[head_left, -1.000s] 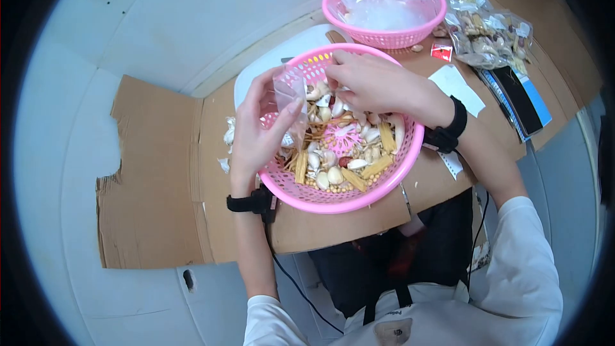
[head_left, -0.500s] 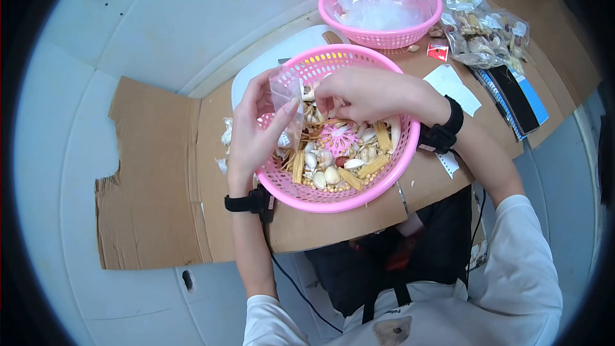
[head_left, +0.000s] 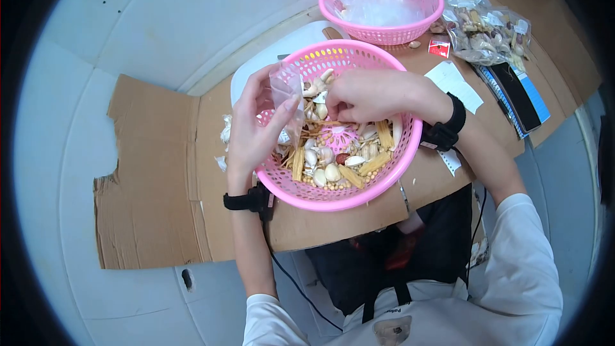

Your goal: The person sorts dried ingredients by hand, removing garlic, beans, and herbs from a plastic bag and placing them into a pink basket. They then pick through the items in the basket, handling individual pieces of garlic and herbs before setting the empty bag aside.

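Note:
My left hand grips a clear plastic bag between thumb and fingers, at the left side of a pink basket. My right hand reaches into that basket from the right. Its fingers are bent down and pinched together among the contents, and whatever they hold is hidden. Inside lie garlic cloves, yellow ribbed sticks, a red date, small pale beans and thin brown strips. Pale root-like pieces show behind the bag.
A second pink basket with clear bags stands at the back. Filled bags, a red-and-white packet, white paper and a dark phone-like slab on a blue notebook lie right. Cardboard covers the table.
My right hand's fingers have shifted slightly right and down in the basket, uncovering pale pieces beside the bag. My left hand still holds the bag in about the same place.

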A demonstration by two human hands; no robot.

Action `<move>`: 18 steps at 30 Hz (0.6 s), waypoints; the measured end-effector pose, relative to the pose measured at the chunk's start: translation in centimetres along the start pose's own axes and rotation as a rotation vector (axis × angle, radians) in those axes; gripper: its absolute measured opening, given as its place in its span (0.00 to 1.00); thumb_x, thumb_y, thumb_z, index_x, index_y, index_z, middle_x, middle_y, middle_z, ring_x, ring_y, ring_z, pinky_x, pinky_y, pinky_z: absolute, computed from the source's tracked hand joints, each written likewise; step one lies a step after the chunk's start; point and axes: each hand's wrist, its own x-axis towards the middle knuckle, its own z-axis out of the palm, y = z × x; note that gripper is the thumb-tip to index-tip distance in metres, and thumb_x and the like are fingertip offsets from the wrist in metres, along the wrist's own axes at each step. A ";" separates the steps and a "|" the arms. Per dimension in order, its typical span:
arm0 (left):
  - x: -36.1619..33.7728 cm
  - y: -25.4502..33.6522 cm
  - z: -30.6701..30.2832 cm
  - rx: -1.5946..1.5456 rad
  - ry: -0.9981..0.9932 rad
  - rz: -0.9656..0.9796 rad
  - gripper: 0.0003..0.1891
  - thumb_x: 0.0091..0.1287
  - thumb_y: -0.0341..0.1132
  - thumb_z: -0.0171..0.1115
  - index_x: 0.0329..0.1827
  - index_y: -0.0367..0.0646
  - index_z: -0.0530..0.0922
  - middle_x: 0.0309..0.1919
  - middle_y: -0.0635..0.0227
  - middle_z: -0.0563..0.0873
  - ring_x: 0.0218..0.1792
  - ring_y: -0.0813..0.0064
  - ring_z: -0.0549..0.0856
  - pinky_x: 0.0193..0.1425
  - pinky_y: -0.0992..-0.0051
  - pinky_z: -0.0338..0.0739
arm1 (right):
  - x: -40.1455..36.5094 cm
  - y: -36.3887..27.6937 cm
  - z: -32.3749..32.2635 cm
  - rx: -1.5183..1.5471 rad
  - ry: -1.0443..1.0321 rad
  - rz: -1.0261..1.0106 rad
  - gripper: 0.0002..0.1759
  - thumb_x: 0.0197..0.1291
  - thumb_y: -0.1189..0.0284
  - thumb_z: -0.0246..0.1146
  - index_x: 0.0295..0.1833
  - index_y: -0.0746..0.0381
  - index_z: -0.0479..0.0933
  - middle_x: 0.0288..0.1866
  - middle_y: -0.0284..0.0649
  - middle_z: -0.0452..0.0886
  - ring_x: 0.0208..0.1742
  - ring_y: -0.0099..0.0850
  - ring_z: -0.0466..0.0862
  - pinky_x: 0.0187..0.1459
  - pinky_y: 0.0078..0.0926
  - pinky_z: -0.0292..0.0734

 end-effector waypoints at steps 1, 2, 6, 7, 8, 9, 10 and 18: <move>-0.1 -0.2 0.1 -0.010 0.011 0.007 0.30 0.74 0.34 0.72 0.76 0.35 0.73 0.55 0.57 0.89 0.53 0.72 0.90 0.60 0.69 0.85 | 0.0 0.3 0.3 0.007 -0.001 0.002 0.12 0.64 0.76 0.68 0.51 0.68 0.89 0.45 0.49 0.90 0.48 0.43 0.91 0.54 0.41 0.84; -0.1 -0.3 0.1 -0.010 0.008 0.001 0.30 0.74 0.34 0.72 0.76 0.35 0.73 0.55 0.57 0.89 0.53 0.72 0.90 0.60 0.69 0.85 | 0.1 0.7 0.5 0.024 0.011 -0.018 0.11 0.66 0.74 0.68 0.50 0.68 0.89 0.44 0.49 0.91 0.47 0.43 0.91 0.53 0.41 0.85; 0.1 0.1 0.0 -0.006 0.010 0.008 0.30 0.74 0.34 0.72 0.76 0.35 0.73 0.56 0.57 0.89 0.53 0.72 0.90 0.60 0.69 0.85 | 0.0 0.8 0.6 0.009 0.050 -0.098 0.11 0.66 0.73 0.69 0.49 0.68 0.89 0.42 0.48 0.91 0.44 0.44 0.91 0.51 0.42 0.85; 0.0 0.2 0.0 0.001 -0.001 0.000 0.30 0.74 0.34 0.72 0.76 0.34 0.72 0.56 0.57 0.89 0.53 0.72 0.90 0.60 0.69 0.85 | -0.1 0.5 0.4 0.006 0.051 -0.098 0.11 0.66 0.73 0.69 0.49 0.68 0.89 0.42 0.48 0.91 0.44 0.44 0.91 0.51 0.42 0.85; 0.1 0.2 0.0 0.001 -0.001 0.000 0.30 0.74 0.34 0.72 0.76 0.34 0.72 0.56 0.57 0.89 0.53 0.72 0.90 0.60 0.69 0.85 | -0.2 0.2 0.2 0.022 0.029 -0.065 0.11 0.65 0.73 0.70 0.49 0.67 0.89 0.41 0.47 0.91 0.42 0.43 0.91 0.50 0.41 0.85; 0.0 0.2 0.0 0.003 -0.002 -0.005 0.30 0.74 0.34 0.72 0.76 0.34 0.73 0.57 0.57 0.89 0.53 0.72 0.90 0.60 0.69 0.84 | -0.3 -0.2 -0.1 0.040 0.008 -0.032 0.10 0.64 0.73 0.71 0.48 0.67 0.89 0.40 0.46 0.91 0.41 0.42 0.91 0.48 0.41 0.84; 0.0 0.2 0.0 0.006 -0.005 -0.010 0.30 0.74 0.34 0.72 0.76 0.34 0.73 0.57 0.56 0.89 0.53 0.72 0.90 0.60 0.69 0.84 | -0.5 -0.3 -0.3 0.044 0.009 -0.031 0.10 0.64 0.73 0.71 0.48 0.67 0.89 0.40 0.46 0.91 0.41 0.42 0.91 0.48 0.41 0.84; 0.1 0.4 0.1 -0.006 0.003 -0.004 0.30 0.74 0.35 0.73 0.76 0.34 0.73 0.56 0.58 0.90 0.52 0.72 0.90 0.60 0.69 0.85 | -0.2 0.1 0.0 0.008 -0.006 -0.111 0.09 0.59 0.76 0.72 0.44 0.67 0.88 0.34 0.44 0.89 0.37 0.37 0.90 0.42 0.38 0.84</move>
